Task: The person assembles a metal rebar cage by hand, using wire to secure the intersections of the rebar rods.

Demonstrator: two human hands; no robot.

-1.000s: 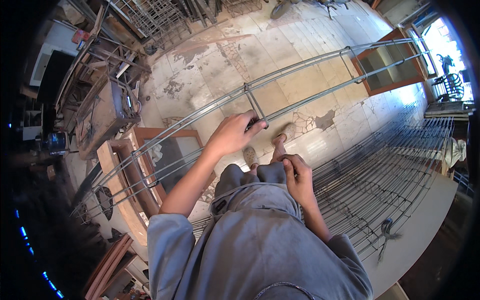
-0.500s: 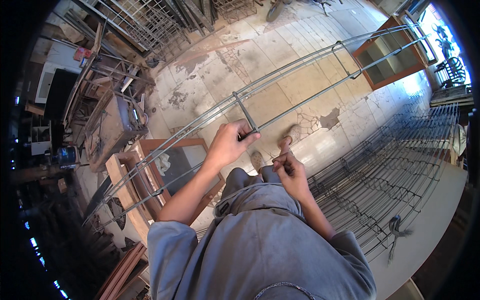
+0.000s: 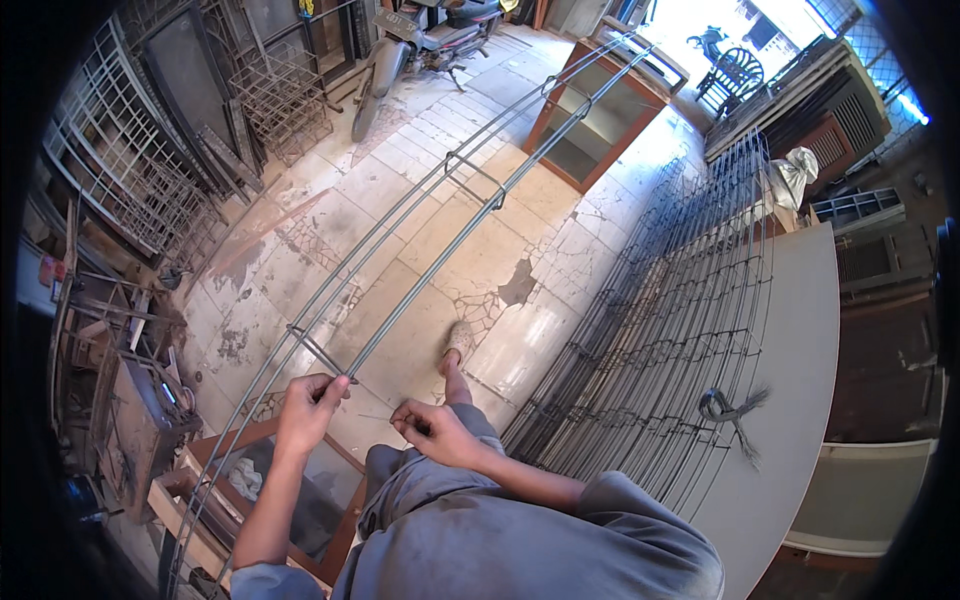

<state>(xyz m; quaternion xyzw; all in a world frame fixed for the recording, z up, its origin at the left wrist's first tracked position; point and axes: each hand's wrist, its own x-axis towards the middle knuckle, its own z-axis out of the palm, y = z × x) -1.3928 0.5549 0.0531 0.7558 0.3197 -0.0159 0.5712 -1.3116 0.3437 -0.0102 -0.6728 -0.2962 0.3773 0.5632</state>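
Note:
A long, narrow rebar cage (image 3: pixel 425 286) of steel rods with rectangular stirrups stretches from the lower left to the far upper right. At its near part, my left hand (image 3: pixel 308 412) is closed, with thumb and fingers pinching a stirrup (image 3: pixel 319 351) at the corner where it meets a rod. To the right of it and a little lower, my right hand (image 3: pixel 437 434) is closed in a pinch, apart from the cage. A thin piece of wire sticks out from its fingertips toward the left hand.
Wood-framed glass cabinets stand beneath the cage, one at the far end (image 3: pixel 570 150) and one near my left arm (image 3: pixel 345 500). Several finished-looking rod cages (image 3: pixel 640 340) lie on a pale board (image 3: pixel 790 400) at right, with a wire bundle (image 3: pixel 735 408). A motorcycle (image 3: pixel 400 60) stands behind.
My view has swung to the right, so the cage now runs more steeply. My left hand keeps its pinch at the stirrup corner. My right hand has come closer to it, and the wire now shows.

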